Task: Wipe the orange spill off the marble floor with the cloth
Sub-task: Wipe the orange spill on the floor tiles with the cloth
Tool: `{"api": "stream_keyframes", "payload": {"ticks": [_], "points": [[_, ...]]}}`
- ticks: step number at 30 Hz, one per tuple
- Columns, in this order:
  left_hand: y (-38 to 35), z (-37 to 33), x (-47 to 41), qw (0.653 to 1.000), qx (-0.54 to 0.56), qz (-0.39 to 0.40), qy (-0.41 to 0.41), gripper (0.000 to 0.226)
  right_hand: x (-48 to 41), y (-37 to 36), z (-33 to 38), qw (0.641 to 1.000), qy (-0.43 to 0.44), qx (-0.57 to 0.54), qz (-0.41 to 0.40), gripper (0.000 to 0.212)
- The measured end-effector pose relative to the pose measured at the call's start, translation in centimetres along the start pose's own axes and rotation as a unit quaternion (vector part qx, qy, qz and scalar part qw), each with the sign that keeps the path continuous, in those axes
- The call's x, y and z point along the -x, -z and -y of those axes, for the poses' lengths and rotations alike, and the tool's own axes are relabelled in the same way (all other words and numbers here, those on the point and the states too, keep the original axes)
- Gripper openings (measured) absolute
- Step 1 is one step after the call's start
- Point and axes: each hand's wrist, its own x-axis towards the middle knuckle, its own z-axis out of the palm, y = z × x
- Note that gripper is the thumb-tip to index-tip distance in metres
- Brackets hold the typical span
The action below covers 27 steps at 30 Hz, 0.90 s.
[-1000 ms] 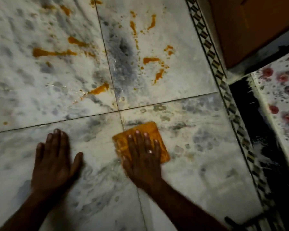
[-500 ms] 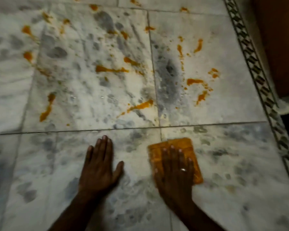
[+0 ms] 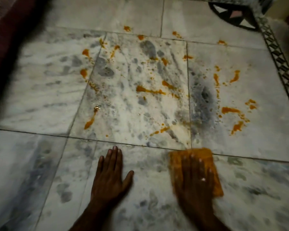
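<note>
Orange spill [image 3: 149,90] lies in streaks and drops across the grey-white marble floor [image 3: 40,100], mostly on the two tiles beyond my hands. A folded orange cloth [image 3: 178,157] lies flat on the near tile, just below the tile joint. My right hand [image 3: 195,180] presses flat on the cloth, fingers spread, a ring on one finger. My left hand [image 3: 110,175] rests flat on bare marble to the left of the cloth, palm down, holding nothing. More orange streaks [image 3: 230,110] lie ahead of the cloth to the right.
A black-and-white patterned border strip [image 3: 282,67] runs along the right side of the floor. A dark patterned inlay [image 3: 232,14] sits at the top right. A dark red mass [image 3: 3,30] fills the upper left corner.
The view has swung left and up, showing more of the spill and the floor. My right hand and the cloth have slid slightly; the left hand stays planted.
</note>
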Motion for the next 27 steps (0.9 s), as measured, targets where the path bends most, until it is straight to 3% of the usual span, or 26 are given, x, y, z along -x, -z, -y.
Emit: {"api": "stream_keyframes", "payload": {"ticks": [3, 6, 8, 11, 16, 18, 20, 23, 25, 27], "points": [[-0.2, 0.1, 0.0, 1.000, -0.004, -0.005, -0.002, 0.077, 0.8, 0.1, 5.6, 0.985, 0.159, -0.067, 0.015, 0.059], [-0.4, 0.6, -0.1, 0.999, -0.003, -0.033, 0.015, 0.071, -6.1, -0.6, 8.3, 0.964, 0.253, -0.088, 0.005, 0.059], [-0.2, 1.0, -0.5, 0.999, -0.001, -0.039, 0.035, 0.075, -11.2, -1.0, 7.9, 0.970, 0.235, -0.069, 0.013, 0.060], [0.0, 2.5, -0.7, 0.997, -0.012, -0.037, 0.064, 0.080, -16.3, -1.4, 4.2, 0.989, 0.136, -0.024, 0.045, 0.065], [0.8, 5.1, -0.8, 0.992, -0.010, -0.029, 0.123, 0.083, -11.8, -0.7, 0.2, 0.998, -0.035, -0.030, 0.050, 0.066], [0.9, 4.9, -1.0, 0.994, -0.009, -0.027, 0.104, 0.081, -6.4, -0.2, 3.0, 1.000, 0.000, -0.019, 0.019, 0.063], [0.8, 4.9, -1.0, 0.995, -0.007, -0.030, 0.095, 0.080, -3.0, 0.3, 6.9, 0.993, 0.110, -0.041, 0.019, 0.063], [0.8, 5.1, -1.0, 0.995, -0.008, -0.036, 0.094, 0.079, -5.5, 0.1, 10.7, 0.964, 0.250, -0.084, 0.042, 0.059], [0.8, 5.3, -1.0, 0.995, -0.008, -0.035, 0.094, 0.079, -9.7, -0.1, 11.7, 0.958, 0.270, -0.068, 0.066, 0.061], [0.8, 5.3, -1.1, 0.996, -0.005, -0.031, 0.089, 0.078, -13.2, -0.1, 10.8, 0.966, 0.237, -0.044, 0.093, 0.064]]}}
